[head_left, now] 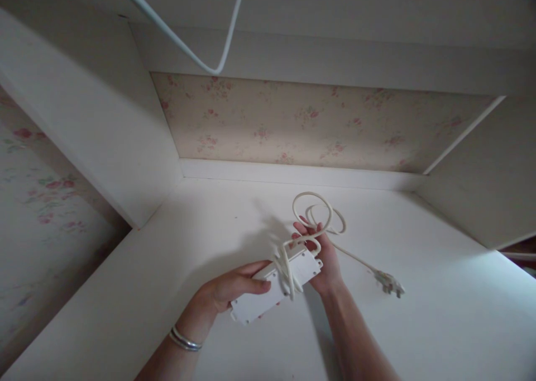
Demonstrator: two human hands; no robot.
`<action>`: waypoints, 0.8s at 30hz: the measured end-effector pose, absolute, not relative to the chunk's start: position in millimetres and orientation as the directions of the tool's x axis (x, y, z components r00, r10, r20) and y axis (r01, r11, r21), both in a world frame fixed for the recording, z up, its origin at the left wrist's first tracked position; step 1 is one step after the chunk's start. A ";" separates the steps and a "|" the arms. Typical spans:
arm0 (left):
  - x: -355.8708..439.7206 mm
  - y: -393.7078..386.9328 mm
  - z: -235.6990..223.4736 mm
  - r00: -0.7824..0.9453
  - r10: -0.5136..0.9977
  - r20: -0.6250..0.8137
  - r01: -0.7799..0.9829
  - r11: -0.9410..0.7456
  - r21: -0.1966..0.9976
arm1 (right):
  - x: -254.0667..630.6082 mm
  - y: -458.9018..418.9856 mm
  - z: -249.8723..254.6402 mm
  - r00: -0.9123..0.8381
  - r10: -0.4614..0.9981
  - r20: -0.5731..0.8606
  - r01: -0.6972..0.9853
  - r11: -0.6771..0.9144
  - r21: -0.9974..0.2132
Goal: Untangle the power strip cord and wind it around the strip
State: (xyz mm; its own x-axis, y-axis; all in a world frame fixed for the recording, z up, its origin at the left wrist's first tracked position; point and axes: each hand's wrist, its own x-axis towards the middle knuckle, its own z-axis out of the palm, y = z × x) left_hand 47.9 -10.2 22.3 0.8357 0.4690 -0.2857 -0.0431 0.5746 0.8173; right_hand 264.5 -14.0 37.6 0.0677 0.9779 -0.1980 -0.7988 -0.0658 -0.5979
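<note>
A white power strip point(263, 298) is tilted above the white surface, its screwed underside facing me. My left hand point(234, 285) grips its near end, thumb across the underside and fingers beneath. Turns of its white cord point(286, 272) wrap around the strip's middle. At the far end, my right hand point(327, 261) is palm up with curled fingers around the cord, partly hidden by the strip and loops. Loose coils rise over those fingers. From there the cord runs right to a plug point(389, 283), which hangs or rests near the surface; I cannot tell which.
The white desk surface point(439, 314) spreads beneath my hands. Behind it stands a floral-papered back wall point(285, 124), with white side panels point(104, 107) and an overhead shelf point(335, 62). A pale bent cable or rod point(180, 44) hangs at upper left.
</note>
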 end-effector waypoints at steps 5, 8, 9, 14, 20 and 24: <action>50.0 -10.3 22.5 0.817 0.480 -0.319 0.004 0.549 0.836 | 260.1 -16.9 36.7 -0.044 0.986 -0.161 -0.762 -0.137 -0.633; 50.8 -10.4 24.5 0.804 0.504 -0.316 -0.024 0.558 0.829 | 257.1 -18.2 34.9 -0.091 0.984 -0.155 -0.741 -0.171 -0.650; 50.7 -10.6 25.2 0.804 0.505 -0.314 -0.029 0.560 0.828 | 256.5 -18.3 34.1 -0.095 0.983 -0.155 -0.724 -0.175 -0.667; 48.7 -12.5 28.7 0.812 0.454 -0.366 0.056 0.565 0.824 | 258.7 -16.0 30.1 -0.076 0.992 -0.101 -0.687 -0.125 -0.716; 48.3 -11.7 37.9 0.781 0.495 -0.381 0.094 0.509 0.855 | 267.4 -13.6 33.6 0.198 0.974 -0.106 -0.622 0.041 -0.782; 50.5 -10.5 37.0 0.752 0.504 -0.426 0.138 0.511 0.849 | 270.1 -12.9 35.0 0.442 0.897 -0.015 -0.497 0.231 -0.837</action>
